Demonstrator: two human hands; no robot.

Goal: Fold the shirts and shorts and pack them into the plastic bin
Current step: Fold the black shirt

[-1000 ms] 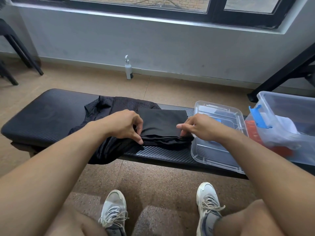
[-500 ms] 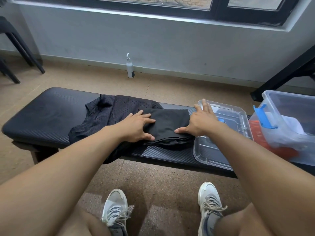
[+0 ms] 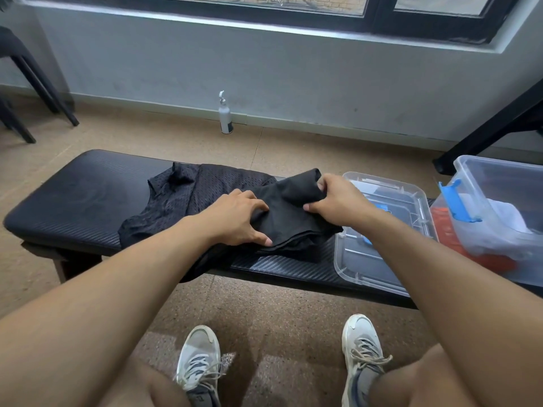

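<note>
The folded black garment lies mid-bench, its long axis running eleven to five. The right hand pinches its far edge; the left hand presses it flat-fingered. The plastic bin sits at three o'clock, nearer the right hand.

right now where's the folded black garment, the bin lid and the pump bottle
folded black garment (image 3: 289,227): head view, on its flat top layer between the hands
bin lid (image 3: 382,259): head view, on the clear panel near its front edge
pump bottle (image 3: 225,118): head view, on the white body, by the wall
</note>
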